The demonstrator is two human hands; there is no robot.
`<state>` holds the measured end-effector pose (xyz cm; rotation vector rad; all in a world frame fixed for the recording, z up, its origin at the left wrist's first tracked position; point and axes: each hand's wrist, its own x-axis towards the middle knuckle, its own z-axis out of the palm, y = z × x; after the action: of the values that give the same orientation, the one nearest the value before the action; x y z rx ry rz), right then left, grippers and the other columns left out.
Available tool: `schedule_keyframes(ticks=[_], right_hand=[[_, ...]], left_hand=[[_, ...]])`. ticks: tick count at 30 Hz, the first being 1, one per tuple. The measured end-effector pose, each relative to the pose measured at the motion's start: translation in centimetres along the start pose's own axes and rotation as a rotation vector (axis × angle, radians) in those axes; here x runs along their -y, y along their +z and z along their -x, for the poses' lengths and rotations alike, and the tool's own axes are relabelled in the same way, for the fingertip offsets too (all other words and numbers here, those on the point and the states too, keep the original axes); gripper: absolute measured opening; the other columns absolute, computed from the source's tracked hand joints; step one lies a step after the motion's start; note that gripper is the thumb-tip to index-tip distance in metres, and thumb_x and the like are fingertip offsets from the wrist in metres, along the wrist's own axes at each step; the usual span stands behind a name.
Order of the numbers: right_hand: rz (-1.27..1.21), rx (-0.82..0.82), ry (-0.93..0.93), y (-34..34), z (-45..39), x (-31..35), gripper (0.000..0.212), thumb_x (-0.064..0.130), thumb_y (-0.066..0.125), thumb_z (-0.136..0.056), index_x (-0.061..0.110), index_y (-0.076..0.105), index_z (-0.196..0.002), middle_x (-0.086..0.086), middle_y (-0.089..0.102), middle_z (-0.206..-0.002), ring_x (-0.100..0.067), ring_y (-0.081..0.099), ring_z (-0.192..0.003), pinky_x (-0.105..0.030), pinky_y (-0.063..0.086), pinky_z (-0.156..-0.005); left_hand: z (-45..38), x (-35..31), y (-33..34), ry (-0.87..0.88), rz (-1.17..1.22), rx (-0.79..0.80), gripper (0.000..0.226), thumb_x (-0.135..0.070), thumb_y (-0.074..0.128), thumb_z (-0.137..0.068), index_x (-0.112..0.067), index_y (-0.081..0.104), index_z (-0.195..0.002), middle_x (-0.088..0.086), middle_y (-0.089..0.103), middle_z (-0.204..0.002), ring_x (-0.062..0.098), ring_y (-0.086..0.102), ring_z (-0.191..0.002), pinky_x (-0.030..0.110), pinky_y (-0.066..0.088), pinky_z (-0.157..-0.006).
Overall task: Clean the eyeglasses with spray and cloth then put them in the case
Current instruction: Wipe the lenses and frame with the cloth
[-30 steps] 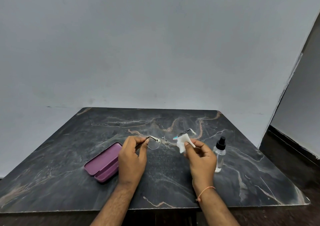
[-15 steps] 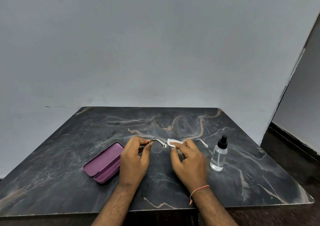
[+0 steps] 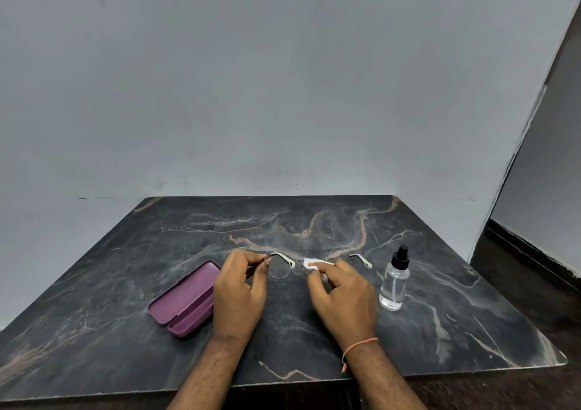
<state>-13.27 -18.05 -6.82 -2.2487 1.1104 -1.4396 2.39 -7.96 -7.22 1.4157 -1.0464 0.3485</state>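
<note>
The thin-framed eyeglasses [image 3: 279, 266] are held just above the dark marble table [image 3: 440, 315], near its middle. My left hand [image 3: 240, 290] pinches the left end of the frame. My right hand [image 3: 341, 296] pinches a small white cloth [image 3: 311, 263] over the right lens, which the cloth and fingers hide. One white temple tip [image 3: 361, 259] sticks out to the right of my right hand. An open purple case [image 3: 185, 299] lies on the table left of my left hand. A clear spray bottle with a black cap [image 3: 394, 281] stands upright right of my right hand.
A plain grey wall rises behind the table. The table's right edge borders a dark floor strip [image 3: 534, 271] and a wall corner. The front edge runs just below my wrists.
My right hand has come down and to the left with the cloth, from raised in front of the glasses to onto the right lens. The left hand has kept its hold.
</note>
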Motion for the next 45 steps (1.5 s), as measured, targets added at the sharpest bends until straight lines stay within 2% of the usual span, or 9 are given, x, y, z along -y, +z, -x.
schedule_keyframes(ticks=[5,10,15,24,28,35,38,41,45], right_hand=[[-0.01,-0.024,0.018,0.1,-0.1,-0.3,0.018,0.025,0.079,-0.09,0.036,0.085,-0.102,0.011,0.048,-0.057,-0.01,0.051,-0.059,-0.006,0.029,-0.051],[-0.122,-0.023,-0.063,-0.1,0.1,0.0,0.011,0.023,0.074,-0.083,0.031,0.081,-0.083,0.013,0.042,-0.055,-0.01,0.05,-0.052,-0.023,0.039,-0.05],[-0.221,-0.072,-0.155,-0.3,0.1,0.3,0.031,0.019,0.074,-0.092,0.03,0.082,-0.12,0.026,0.039,-0.064,0.0,0.044,-0.057,-0.013,0.035,-0.058],[-0.065,0.138,-0.39,0.8,1.2,0.9,0.033,0.036,0.068,-0.098,0.04,0.075,-0.129,0.014,0.072,-0.1,-0.006,0.07,-0.076,-0.029,0.057,-0.059],[-0.019,0.046,-0.349,0.7,1.3,0.8,0.025,0.033,0.071,-0.089,0.035,0.082,-0.112,0.01,0.068,-0.083,-0.009,0.065,-0.063,-0.03,0.054,-0.051],[-0.02,0.162,-0.338,1.1,1.0,0.7,0.035,0.039,0.063,-0.101,0.04,0.072,-0.135,0.011,0.062,-0.08,-0.008,0.062,-0.065,-0.032,0.052,-0.052],[-0.117,0.143,-0.322,0.7,1.1,0.7,0.031,0.036,0.067,-0.097,0.041,0.077,-0.126,0.013,0.065,-0.078,-0.006,0.062,-0.064,-0.027,0.051,-0.054],[-0.021,0.071,-0.322,0.8,1.2,0.7,0.027,0.035,0.067,-0.094,0.038,0.08,-0.118,0.011,0.065,-0.075,-0.008,0.062,-0.059,-0.03,0.051,-0.049],[0.038,0.108,-0.307,1.2,0.8,0.6,0.034,0.039,0.061,-0.1,0.04,0.072,-0.133,0.012,0.071,-0.088,-0.008,0.068,-0.068,-0.031,0.056,-0.054]], left_hand=[[-0.1,-0.3,-0.1,-0.014,0.032,-0.02,0.007,-0.018,0.076,-0.096,-0.021,0.07,-0.097,-0.01,0.07,-0.094,0.01,0.072,-0.087,0.026,0.061,-0.075],[-0.2,-0.6,-0.1,-0.043,0.05,-0.031,0.007,-0.024,0.074,-0.095,-0.027,0.068,-0.097,-0.014,0.071,-0.096,0.008,0.073,-0.088,0.022,0.061,-0.077],[0.0,-0.4,0.2,-0.002,0.001,-0.007,0.011,-0.009,0.079,-0.094,-0.017,0.071,-0.095,-0.011,0.071,-0.093,0.009,0.072,-0.087,0.026,0.062,-0.076],[0.2,-0.1,0.3,0.029,-0.047,0.051,0.015,-0.004,0.082,-0.092,-0.014,0.072,-0.094,-0.012,0.07,-0.091,0.006,0.07,-0.088,0.028,0.06,-0.078],[0.2,-0.2,0.3,0.03,-0.047,0.042,0.015,-0.006,0.082,-0.093,-0.016,0.071,-0.093,-0.012,0.07,-0.09,0.007,0.07,-0.087,0.027,0.059,-0.077],[0.2,-0.4,0.4,0.076,-0.08,0.126,0.019,0.003,0.083,-0.089,-0.012,0.072,-0.093,-0.01,0.07,-0.091,0.001,0.068,-0.091,0.009,0.051,-0.08],[0.3,-0.4,0.3,0.057,-0.061,0.111,0.016,-0.002,0.082,-0.091,-0.013,0.072,-0.094,-0.012,0.07,-0.092,0.003,0.069,-0.091,0.015,0.055,-0.08],[0.1,-0.3,0.3,0.04,-0.059,0.084,0.014,-0.005,0.082,-0.093,-0.014,0.072,-0.093,-0.013,0.07,-0.091,0.004,0.07,-0.09,0.02,0.057,-0.079],[0.2,-0.3,0.4,0.058,-0.073,0.118,0.015,-0.001,0.082,-0.091,-0.013,0.072,-0.093,-0.011,0.069,-0.091,0.003,0.068,-0.089,0.017,0.056,-0.079]])
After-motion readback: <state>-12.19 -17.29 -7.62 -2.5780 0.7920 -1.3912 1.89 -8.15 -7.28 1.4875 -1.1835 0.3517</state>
